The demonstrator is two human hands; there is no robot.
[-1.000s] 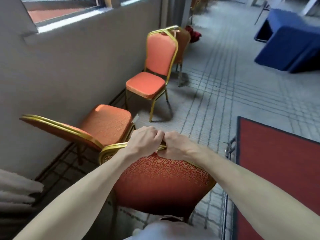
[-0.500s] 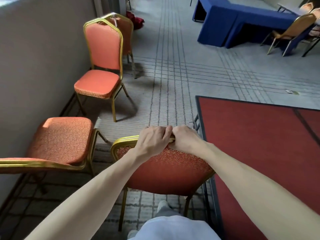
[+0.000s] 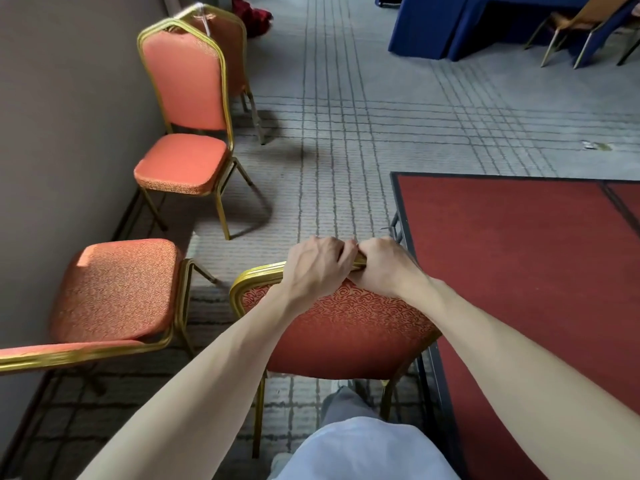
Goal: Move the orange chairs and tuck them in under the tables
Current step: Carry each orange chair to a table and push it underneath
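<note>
Wall chairs: three orange chairs stand along the wall (image 3: pixel 52 133): the near chair (image 3: pixel 114 289), the far chair (image 3: pixel 181 98) and a third chair (image 3: pixel 230 43) close behind it. None is at a table, so all three look left to do.
Held chair: the held chair (image 3: pixel 346 327) is in front of the person, its back towards them, just beside the dark edge of the red top (image 3: pixel 519 271). It is not tucked under anything. I cannot tell whether its legs are off the carpet (image 3: pixel 346 133).
Blue table: the blue table (image 3: pixel 433 26) is at the far upper right, well apart from the held chair, with a tan chair (image 3: pixel 575 22) at it.
Progress: early, by my judgement. One chair is in hand, none is seen tucked in, and the carry to a table is not yet done.
Left hand: the left hand (image 3: pixel 317 268) is knuckles up, its fingers curled over the gold top rail of the held chair and clenched on it, the forearm reaching forward.
Right hand: the right hand (image 3: pixel 386 268) grasps the same rail, touching the left hand, with its fingers wrapped round and out of sight under the rail.
</note>
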